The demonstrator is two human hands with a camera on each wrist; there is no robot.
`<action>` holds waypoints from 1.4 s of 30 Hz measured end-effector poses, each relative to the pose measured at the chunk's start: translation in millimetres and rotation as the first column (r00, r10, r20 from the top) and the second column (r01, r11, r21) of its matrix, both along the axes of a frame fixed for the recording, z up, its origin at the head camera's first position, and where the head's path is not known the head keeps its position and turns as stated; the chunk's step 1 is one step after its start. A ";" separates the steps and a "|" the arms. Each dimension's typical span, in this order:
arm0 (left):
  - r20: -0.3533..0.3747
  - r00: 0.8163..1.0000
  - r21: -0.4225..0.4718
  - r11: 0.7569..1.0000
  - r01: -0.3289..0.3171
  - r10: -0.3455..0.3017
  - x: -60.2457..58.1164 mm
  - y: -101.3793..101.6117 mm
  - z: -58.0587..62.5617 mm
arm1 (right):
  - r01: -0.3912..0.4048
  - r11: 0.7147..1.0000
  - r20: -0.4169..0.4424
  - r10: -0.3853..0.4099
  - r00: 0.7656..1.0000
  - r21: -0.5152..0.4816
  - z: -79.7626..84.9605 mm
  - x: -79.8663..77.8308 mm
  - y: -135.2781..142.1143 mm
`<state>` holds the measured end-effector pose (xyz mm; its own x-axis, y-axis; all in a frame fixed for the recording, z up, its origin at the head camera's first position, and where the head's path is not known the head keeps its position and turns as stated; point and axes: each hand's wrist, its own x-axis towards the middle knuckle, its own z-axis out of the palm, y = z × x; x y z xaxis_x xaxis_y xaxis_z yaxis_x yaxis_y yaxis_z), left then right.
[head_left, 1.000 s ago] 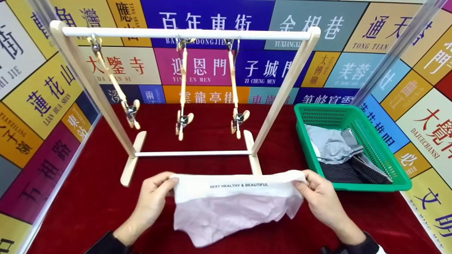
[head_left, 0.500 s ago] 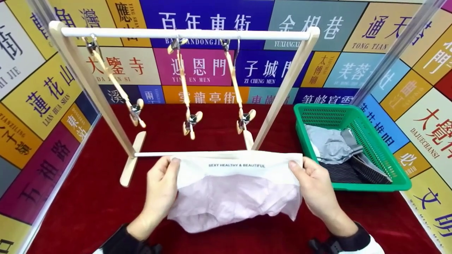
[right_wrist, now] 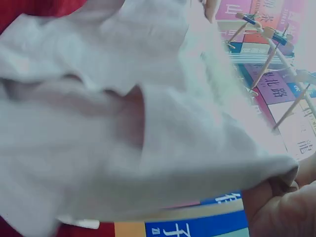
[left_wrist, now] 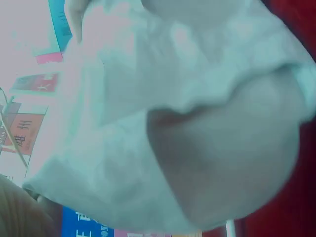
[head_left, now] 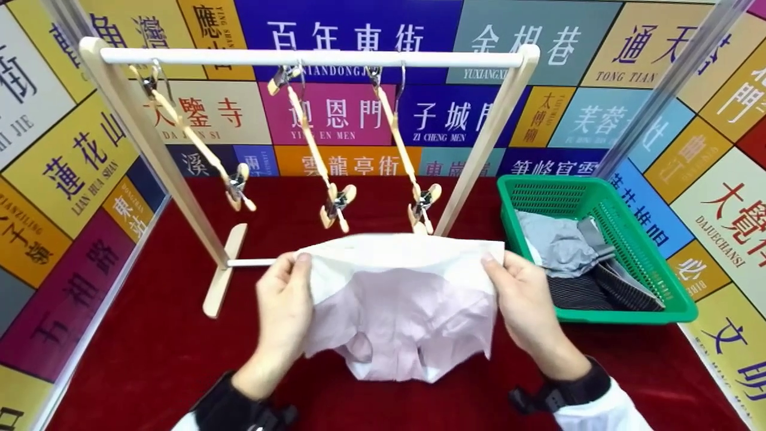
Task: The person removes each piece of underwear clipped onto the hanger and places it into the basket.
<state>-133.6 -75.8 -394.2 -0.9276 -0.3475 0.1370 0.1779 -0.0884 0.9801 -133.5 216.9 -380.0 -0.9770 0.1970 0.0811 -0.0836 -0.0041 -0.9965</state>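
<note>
A pair of pale pink underpants (head_left: 401, 317) with a wide white waistband (head_left: 389, 251) is stretched between my hands above the table. My left hand (head_left: 284, 308) pinches one end of the waistband, thumb on top. At the other end, my right hand (head_left: 526, 302) grips it the same way. The leg openings hang below. In both wrist views the cloth of the underpants (left_wrist: 123, 163) (right_wrist: 163, 133) fills most of the picture, blurred. Beyond the waistband, several wooden clip hangers (head_left: 308, 129) dangle from a rack (head_left: 311, 57).
The rack's wooden legs (head_left: 221, 293) stand on a dark red cloth (head_left: 149, 341); its right foot is hidden behind the underpants. To the right is a green basket (head_left: 622, 315) holding grey clothing (head_left: 556, 245) and dark striped clothing (head_left: 574, 292). Panels with printed lettering (head_left: 335, 108) surround the table.
Both hands have risen toward the rack and drawn slightly closer together. The waistband has tipped, so its printed lettering no longer shows. The hangers' lower clips have swung right.
</note>
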 end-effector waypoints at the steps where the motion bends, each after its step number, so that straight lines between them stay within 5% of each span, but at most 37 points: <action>1: 0.009 1.000 0.036 0.999 0.012 -0.012 -0.1 4.4 0.2 | 0.006 1.000 0.000 -0.006 1.000 -0.002 -0.9 -1.1 -3.3; 5: 0.040 0.998 0.137 0.990 0.041 -0.047 -1.2 19.4 1.8 | 0.020 1.000 0.000 -0.020 1.000 0.001 -4.0 -6.4 -13.6; 12: 0.141 0.990 0.111 0.994 -0.021 0.005 -31.5 12.6 -6.0 | 0.126 0.984 0.029 -0.130 0.991 0.130 -15.1 -36.2 3.3; 16: 0.181 0.983 0.069 0.997 -0.022 0.010 -41.9 6.3 -15.5 | 0.118 0.976 0.081 -0.134 0.988 0.181 -25.9 -43.1 9.9; 30: 0.260 0.958 0.224 0.973 0.062 -0.121 -29.2 34.9 -9.3 | 0.038 0.997 0.169 -0.049 0.984 0.067 -22.9 -36.6 -16.5; 35: 0.262 0.955 0.181 0.979 0.095 -0.141 -21.7 50.4 -7.8 | 0.006 1.000 0.159 -0.010 0.987 0.025 -21.6 -28.6 -33.0; 42: 0.135 0.971 0.082 0.979 0.188 -0.198 -3.4 76.2 -7.7 | -0.058 0.998 0.095 0.058 0.994 -0.001 -22.5 -15.9 -53.3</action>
<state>-137.0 0.4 -401.9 -0.9863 -0.1642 -0.0183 0.0110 -0.1754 0.9844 -149.5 163.7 -402.5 -0.9901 0.1396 -0.0125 0.0119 -0.0048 -0.9999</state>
